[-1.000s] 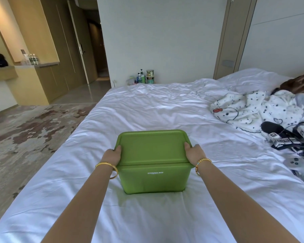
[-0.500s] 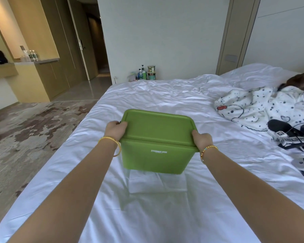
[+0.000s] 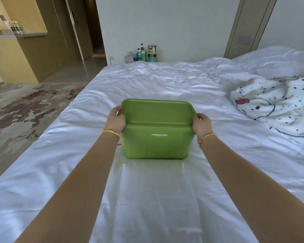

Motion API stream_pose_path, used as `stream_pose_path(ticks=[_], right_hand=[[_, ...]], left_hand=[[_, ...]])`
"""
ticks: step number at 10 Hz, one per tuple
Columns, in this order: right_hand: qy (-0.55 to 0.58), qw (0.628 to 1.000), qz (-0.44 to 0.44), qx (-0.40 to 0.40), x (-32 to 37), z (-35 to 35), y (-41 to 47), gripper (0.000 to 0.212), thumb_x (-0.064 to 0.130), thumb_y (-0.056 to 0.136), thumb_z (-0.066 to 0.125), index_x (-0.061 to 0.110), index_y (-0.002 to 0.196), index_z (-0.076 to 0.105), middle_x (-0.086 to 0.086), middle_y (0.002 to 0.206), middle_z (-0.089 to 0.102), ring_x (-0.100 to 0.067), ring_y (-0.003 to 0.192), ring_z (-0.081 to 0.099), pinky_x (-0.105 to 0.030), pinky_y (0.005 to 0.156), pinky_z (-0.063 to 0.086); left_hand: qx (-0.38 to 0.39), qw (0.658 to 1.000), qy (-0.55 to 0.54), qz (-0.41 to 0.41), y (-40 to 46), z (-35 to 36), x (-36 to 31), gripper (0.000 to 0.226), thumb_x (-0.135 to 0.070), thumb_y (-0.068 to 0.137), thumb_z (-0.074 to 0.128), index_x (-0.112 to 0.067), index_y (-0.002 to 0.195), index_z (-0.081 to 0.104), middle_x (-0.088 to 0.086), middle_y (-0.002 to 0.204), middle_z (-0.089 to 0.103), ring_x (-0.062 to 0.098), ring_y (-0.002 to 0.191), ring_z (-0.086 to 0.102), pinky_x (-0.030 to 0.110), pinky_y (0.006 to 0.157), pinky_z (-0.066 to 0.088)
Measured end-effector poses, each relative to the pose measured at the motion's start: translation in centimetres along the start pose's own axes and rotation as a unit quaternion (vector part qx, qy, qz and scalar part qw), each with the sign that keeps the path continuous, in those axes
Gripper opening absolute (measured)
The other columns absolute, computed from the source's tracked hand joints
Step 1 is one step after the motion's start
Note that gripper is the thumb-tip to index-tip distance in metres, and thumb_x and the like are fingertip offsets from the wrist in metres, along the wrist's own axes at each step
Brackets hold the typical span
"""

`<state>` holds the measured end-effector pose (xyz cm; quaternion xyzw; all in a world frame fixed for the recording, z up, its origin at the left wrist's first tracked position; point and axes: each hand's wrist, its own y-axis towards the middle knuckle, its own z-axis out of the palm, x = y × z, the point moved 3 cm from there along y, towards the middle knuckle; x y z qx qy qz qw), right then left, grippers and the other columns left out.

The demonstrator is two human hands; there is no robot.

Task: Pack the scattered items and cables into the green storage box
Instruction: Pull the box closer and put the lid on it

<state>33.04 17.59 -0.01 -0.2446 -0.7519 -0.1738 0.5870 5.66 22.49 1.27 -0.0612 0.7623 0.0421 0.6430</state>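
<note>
Floor point(image 3: 16, 109): far left, a carpet in mottled brown and grey patches, giving way to smooth glossy tile by the wooden wardrobe doors point(image 3: 47, 41).
Shelf point(image 3: 25, 34): upper left, a flat ledge with several small bottles, too blurred to tell apart.
Left hand point(image 3: 115, 120): curled round the left edge of the lid, thumb on top and fingers wrapped under the rim; a thin gold bangle point(image 3: 112, 133) circles the wrist.
Green storage box point(image 3: 156, 142): sits on the bed at mid-frame, between the two hands — smooth matte plastic, rectangular with rounded corners, walls tapering slightly toward the base, "STORAGE BOX" printed in white on the near wall.
Lid point(image 3: 157, 112): same green plastic, a shallow tray shape with a raised rim; it sits on the box, and whether it is lifted clear at the far side cannot be told.
Bottles and cups point(image 3: 145, 53): a small cluster beyond the far edge of the bed, against the pale wall.
Right hand point(image 3: 201, 124): gripping the lid's right edge, fingers curled over the rim; a bracelet of gold and coloured beads point(image 3: 207, 137) at the wrist.
Bed point(image 3: 147, 199): white sheet, soft and creased, with fine wrinkles throughout.
Blanket point(image 3: 274, 104): right side — fleecy white fabric with black spots and a red bow print, lying bunched on the sheet.
Pillow point(image 3: 277, 62): white, plump, at the far right corner.
</note>
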Motion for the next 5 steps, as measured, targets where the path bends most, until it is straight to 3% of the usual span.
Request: stream_pose_path(ticks=[1,2,3,4,5], right_hand=[[-0.005,1.000,-0.021,-0.001,0.0,1.1,0.9,0.020,0.005,0.090,0.035,0.012,0.089,0.054,0.001,0.076,0.045,-0.021,0.074,0.041,-0.023,0.060,0.035],[-0.043,0.998,-0.036,-0.031,-0.2,0.8,0.0,0.021,0.008,0.094,0.034,0.001,0.099,0.054,-0.007,0.084,0.053,-0.025,0.084,0.046,-0.026,0.065,0.035],[-0.064,0.997,-0.008,-0.046,0.1,0.1,-2.2,0.037,0.022,0.099,0.032,-0.003,0.124,0.044,-0.020,0.124,0.053,-0.033,0.111,0.052,-0.035,0.084,0.040],[-0.053,0.997,0.046,-0.043,1.2,-1.2,-4.0,0.054,0.038,0.100,0.026,-0.001,0.136,0.030,-0.021,0.141,0.039,-0.036,0.126,0.043,-0.041,0.103,0.034],[-0.038,0.997,0.030,-0.067,2.1,-2.8,-6.9,0.053,0.039,0.099,0.024,0.000,0.135,0.035,-0.019,0.138,0.041,-0.036,0.125,0.043,-0.044,0.106,0.034]], left_hand=[[0.009,0.998,0.064,0.002,1.2,-0.4,0.3,0.048,-0.003,0.091,0.032,-0.016,0.135,0.045,0.009,0.136,0.050,0.026,0.117,0.053,0.040,0.106,0.042],[-0.041,0.986,0.160,0.026,0.4,-0.2,0.4,0.046,-0.005,0.092,0.030,-0.018,0.130,0.052,0.010,0.136,0.050,0.032,0.123,0.047,0.035,0.105,0.039],[-0.112,0.947,0.301,0.024,-2.5,-0.2,-0.5,0.040,-0.015,0.095,0.031,-0.025,0.126,0.055,0.016,0.139,0.042,0.036,0.132,0.031,0.046,0.111,0.027],[-0.088,0.928,0.360,0.037,-4.8,-1.0,-1.1,0.038,-0.028,0.097,0.032,-0.023,0.129,0.051,0.017,0.149,0.029,0.035,0.140,0.017,0.050,0.115,0.016],[-0.060,0.943,0.323,0.041,-7.5,-2.0,-1.8,0.038,-0.025,0.096,0.034,-0.011,0.126,0.051,0.019,0.139,0.044,0.034,0.133,0.032,0.041,0.110,0.023]])
